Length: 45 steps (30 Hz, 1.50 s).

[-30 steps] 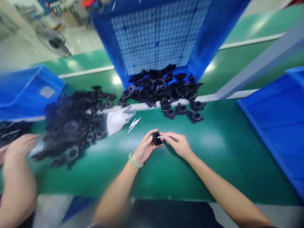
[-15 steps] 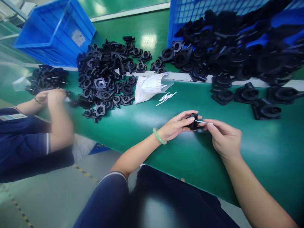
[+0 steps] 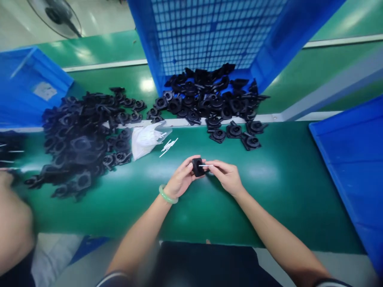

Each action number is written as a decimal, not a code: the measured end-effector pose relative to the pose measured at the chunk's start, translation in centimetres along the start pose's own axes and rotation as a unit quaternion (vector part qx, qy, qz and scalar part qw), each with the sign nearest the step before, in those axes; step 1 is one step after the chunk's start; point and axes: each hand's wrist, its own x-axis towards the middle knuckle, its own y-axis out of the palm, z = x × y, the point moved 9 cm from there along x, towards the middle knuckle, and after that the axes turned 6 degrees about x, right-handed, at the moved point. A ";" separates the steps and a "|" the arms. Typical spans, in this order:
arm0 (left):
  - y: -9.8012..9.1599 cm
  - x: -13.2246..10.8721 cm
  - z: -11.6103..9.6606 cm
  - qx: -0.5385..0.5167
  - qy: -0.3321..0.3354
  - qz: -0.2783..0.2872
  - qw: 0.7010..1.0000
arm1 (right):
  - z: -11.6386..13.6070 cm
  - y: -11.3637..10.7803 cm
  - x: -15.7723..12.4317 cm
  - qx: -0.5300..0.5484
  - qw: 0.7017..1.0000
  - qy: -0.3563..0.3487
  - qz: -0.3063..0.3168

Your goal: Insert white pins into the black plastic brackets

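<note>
My left hand (image 3: 181, 180), with a green bangle on its wrist, is closed round a small black plastic part (image 3: 197, 167) above the green table (image 3: 269, 191). My right hand (image 3: 226, 176) pinches a thin white pin (image 3: 205, 165) whose tip points into the black part. The two hands almost touch. A few loose white pins (image 3: 168, 146) lie just beyond my hands, beside a white plastic bag (image 3: 146, 140).
A tipped blue mesh crate (image 3: 206, 36) spills black parts (image 3: 209, 99) at the back. A second heap of black parts (image 3: 83, 135) lies on the left. Blue bins stand at far left (image 3: 26, 87) and right (image 3: 353, 159). Another person's arm (image 3: 13, 223) is at lower left.
The view swung away to the left and back to centre. My hands stay together on the black part and the pin, which now sits closer against the part.
</note>
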 end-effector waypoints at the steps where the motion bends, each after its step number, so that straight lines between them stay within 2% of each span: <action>1: 0.0 0.0 0.0 -0.001 -0.002 -0.002 1.000 | -0.1 0.0 0.0 0.004 1.000 0.003 0.001; 10: 0.2 0.0 0.1 0.006 -0.002 0.004 1.000 | 0.5 0.2 -0.2 0.016 1.000 -0.017 0.018; 17: 0.2 -0.1 0.1 0.039 0.009 0.003 0.999 | 1.2 0.3 -0.1 -0.016 0.999 -0.034 0.018; 33: 0.2 -0.2 0.3 -0.001 0.015 -0.019 1.000 | 1.1 1.0 -0.1 -0.066 0.995 -0.068 0.030; 38: 0.5 -0.3 0.5 0.003 0.007 -0.009 1.000 | 1.3 1.3 -0.2 -0.046 0.995 -0.079 0.043; 42: 0.6 -0.5 -0.3 0.087 0.042 -0.004 0.995 | 0.5 1.2 -0.2 0.012 0.999 -0.019 0.046; 44: 0.1 -0.7 -1.6 0.209 0.098 -0.034 0.972 | 0.0 0.8 -0.2 0.029 0.999 0.005 0.027; 45: -0.1 -0.9 -2.5 0.288 0.134 -0.058 0.946 | -0.1 0.5 -0.2 0.027 0.999 0.010 0.015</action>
